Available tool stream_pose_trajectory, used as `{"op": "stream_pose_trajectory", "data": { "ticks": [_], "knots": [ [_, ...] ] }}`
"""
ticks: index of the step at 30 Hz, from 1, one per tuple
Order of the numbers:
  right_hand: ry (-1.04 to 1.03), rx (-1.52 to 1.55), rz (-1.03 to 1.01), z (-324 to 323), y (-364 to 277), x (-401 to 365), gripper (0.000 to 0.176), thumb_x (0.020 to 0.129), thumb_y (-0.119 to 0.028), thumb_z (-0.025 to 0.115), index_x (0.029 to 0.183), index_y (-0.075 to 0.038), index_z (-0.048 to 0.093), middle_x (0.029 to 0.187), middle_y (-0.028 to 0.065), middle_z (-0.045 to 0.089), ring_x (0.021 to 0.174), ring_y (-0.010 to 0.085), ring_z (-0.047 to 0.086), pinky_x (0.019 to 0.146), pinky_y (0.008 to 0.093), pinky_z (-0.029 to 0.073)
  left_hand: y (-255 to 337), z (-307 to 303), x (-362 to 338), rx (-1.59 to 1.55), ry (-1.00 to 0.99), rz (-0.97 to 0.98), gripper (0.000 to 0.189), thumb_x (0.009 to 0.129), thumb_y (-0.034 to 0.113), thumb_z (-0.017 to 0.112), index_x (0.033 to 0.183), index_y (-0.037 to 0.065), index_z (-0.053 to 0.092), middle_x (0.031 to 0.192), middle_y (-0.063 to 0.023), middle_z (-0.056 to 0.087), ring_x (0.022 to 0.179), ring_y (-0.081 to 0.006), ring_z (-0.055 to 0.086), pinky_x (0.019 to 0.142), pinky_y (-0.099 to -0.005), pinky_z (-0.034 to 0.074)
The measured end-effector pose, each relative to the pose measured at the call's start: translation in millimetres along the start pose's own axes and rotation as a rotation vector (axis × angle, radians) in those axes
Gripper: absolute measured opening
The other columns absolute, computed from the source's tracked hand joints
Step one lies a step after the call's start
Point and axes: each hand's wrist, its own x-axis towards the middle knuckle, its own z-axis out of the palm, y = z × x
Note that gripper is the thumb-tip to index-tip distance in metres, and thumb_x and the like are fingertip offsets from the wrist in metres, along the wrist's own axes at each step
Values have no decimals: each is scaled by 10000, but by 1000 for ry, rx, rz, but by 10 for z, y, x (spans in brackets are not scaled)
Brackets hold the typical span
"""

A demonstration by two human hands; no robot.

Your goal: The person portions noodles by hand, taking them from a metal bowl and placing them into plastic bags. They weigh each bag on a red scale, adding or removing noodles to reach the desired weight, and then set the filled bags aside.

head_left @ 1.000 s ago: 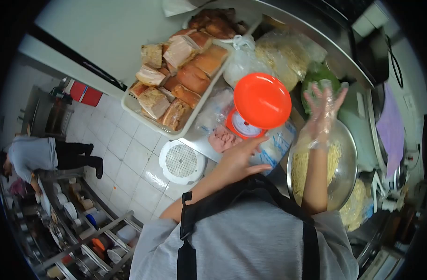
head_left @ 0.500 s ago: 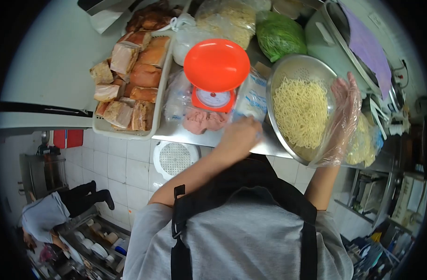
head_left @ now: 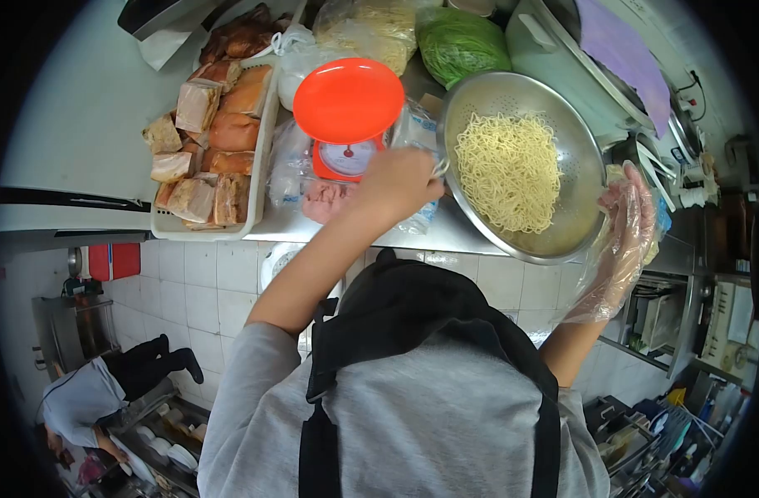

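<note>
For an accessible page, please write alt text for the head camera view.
A person holds a metal colander of noodles at a steel counter, bare left hand on one rim, gloved right hand at the other. Beside it stand an orange kitchen scale and a tray of cooked meat.

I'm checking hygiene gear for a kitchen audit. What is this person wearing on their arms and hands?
The right hand wears a loose, crinkled clear plastic glove reaching past the wrist. The left hand has no glove. Both arms come out of short grey sleeves, and black apron straps cross the shoulders.
</note>
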Motion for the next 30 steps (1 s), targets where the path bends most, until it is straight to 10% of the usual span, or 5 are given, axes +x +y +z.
{"op": "stream_pose_trajectory", "data": {
  "ticks": [9, 12, 18, 24, 30],
  "knots": [
    [-73, -229, -50, -663, 129, -94, 253, 948, -156, 642, 1175, -47, 671, 1066, 55, 685, 834, 117, 620, 764, 264, 503, 1015, -764, -372, 177, 275, 165, 542, 835, 257, 687, 1309, 45, 528, 1213, -218, 605, 1143, -370, 568, 938, -419, 472],
    [-7, -373, 72, -1047, 109, -154, 267, 942, -175, 654, 1182, -58, 666, 1070, 47, 685, 888, 113, 626, 766, 258, 498, 1987, -1034, -964, 390, 92, 243, 466, 781, 111, 688, 1232, 51, 587, 1011, -125, 645, 886, -270, 633, 679, -400, 482],
    [-97, -211, 268, -1133, 260, -302, 292, 944, -168, 648, 1197, -23, 648, 1023, 13, 678, 839, 52, 582, 683, 198, 449, 2592, -424, -1201, 263, 16, 821, 343, 796, 132, 668, 1125, 42, 624, 983, -141, 658, 902, -297, 636, 724, -406, 487],
    [-139, -244, 195, -1247, 366, -353, 257, 949, -120, 623, 1192, -42, 650, 1065, 39, 686, 810, 50, 576, 649, 194, 444, 2396, 81, -1310, 54, 17, 937, 239, 811, 153, 647, 1017, 32, 660, 954, -158, 671, 917, -324, 639, 769, -413, 492],
    [-41, -233, 166, -1634, 419, -584, 288, 946, -158, 636, 1210, -43, 634, 1126, 54, 676, 847, 70, 584, 638, 206, 448, 180, 258, -954, 373, 25, -324, 326, 826, 246, 646, 1092, 60, 667, 958, -189, 691, 943, -350, 653, 817, -457, 522]
  ]
}}
